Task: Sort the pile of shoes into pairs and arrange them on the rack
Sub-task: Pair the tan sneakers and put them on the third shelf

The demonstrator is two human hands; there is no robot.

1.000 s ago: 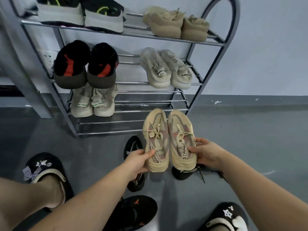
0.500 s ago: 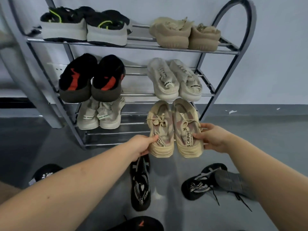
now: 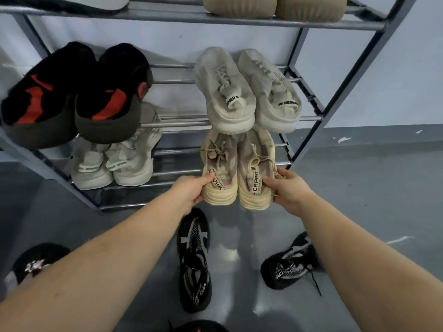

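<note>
both hands, left hand and right hand, grip heels of beige mesh sneakers with black-lettered tongue straps.

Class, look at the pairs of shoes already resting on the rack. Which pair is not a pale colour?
The black pair with orange-red patches, at the left of the middle shelf. The off-white pair beside it and the pale pair with green stripes below are light.

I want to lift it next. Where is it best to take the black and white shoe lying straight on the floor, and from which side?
Take the black and white shoe at its heel end, from above: the heel points toward the person and the open collar offers a grip.
</note>
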